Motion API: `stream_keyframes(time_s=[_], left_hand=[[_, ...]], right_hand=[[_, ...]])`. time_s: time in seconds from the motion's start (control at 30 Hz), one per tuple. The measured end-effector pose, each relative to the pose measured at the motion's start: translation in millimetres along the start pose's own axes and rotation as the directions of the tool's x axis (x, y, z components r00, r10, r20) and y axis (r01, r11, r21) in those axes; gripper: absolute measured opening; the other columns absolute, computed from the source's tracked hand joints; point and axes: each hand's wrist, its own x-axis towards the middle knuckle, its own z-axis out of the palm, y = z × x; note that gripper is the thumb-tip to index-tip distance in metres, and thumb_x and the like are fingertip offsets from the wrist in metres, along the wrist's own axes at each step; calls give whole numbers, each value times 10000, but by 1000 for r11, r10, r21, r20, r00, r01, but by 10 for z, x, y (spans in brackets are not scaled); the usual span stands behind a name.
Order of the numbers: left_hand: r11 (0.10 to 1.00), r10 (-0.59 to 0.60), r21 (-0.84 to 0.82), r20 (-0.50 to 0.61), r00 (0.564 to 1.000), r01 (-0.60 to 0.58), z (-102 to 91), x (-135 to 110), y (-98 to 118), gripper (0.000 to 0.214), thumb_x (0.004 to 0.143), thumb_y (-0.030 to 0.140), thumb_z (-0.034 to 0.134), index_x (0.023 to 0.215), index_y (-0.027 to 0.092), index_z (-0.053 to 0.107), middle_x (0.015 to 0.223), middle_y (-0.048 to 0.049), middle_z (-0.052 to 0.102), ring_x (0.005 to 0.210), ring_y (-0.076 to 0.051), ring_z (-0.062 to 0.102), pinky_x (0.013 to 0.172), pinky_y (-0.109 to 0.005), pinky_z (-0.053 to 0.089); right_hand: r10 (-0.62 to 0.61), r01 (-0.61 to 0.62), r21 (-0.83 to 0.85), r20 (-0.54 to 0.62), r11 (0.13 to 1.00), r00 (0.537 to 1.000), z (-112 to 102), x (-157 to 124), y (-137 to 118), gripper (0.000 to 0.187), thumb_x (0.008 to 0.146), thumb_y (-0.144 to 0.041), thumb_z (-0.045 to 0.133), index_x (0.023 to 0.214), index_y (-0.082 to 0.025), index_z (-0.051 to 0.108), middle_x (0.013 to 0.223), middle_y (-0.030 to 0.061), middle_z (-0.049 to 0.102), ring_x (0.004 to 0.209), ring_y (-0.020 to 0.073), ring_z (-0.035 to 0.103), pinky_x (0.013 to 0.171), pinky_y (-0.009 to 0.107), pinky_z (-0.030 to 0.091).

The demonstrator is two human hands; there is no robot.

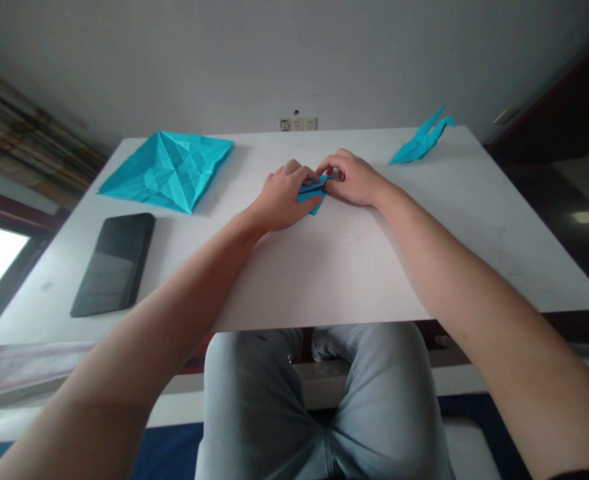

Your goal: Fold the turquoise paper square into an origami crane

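A small piece of folded blue paper [310,194] lies on the white table between my hands. My left hand [289,193] rests over its left side, with the thumb across the lower part and the fingertips on the upper edge. My right hand [350,176] pinches the paper's right end between thumb and forefinger. Part of the paper is hidden under the fingers. Farther to the right stands a finished blue origami crane [421,142], apart from both hands.
An unfolded, creased blue sheet [169,170] lies at the back left. A black tablet or phone [115,263] is on the left side of the white table [319,280]. Wall sockets [298,124] show just behind the table's far edge.
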Motion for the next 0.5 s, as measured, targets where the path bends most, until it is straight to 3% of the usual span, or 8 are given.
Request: stream_keyframes(time_s=[0.5], left_hand=[[1000,-16,23,43,999,15,-53,-16,67,448,1114,364,754,1544,264,829,1623,-183,810,1530,-443,774,1327,-621,608]], right_hand=[[-23,23,-17,4,1000,1000,4,-6,27,250,1000,-363,890,1229,-296,965,1330,105,843,1117,341,787,1088,522,646]])
